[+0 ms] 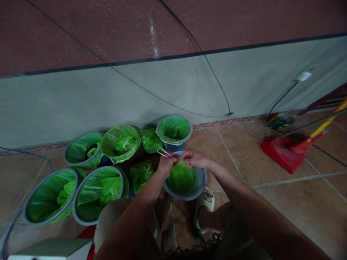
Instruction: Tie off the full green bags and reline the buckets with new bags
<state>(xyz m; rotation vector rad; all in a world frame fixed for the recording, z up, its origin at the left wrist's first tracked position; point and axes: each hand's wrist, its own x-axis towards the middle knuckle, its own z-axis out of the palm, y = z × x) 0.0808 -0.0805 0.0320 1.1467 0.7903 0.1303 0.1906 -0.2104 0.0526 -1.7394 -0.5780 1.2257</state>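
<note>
Left hand (166,165), right hand (197,159) pinching gathered top of green bag (181,177); rest just below hands, inside grey bin (201,183).

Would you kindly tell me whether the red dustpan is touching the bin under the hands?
Apart: the head view plainly shows tiled floor between the red dustpan and the bin.

A home or back room, I can't tell which: tiled floor (311,213), green-lined bins (48,191) at left, red dustpan (283,151) right, scuffed painted wall (81,97) far.
</note>
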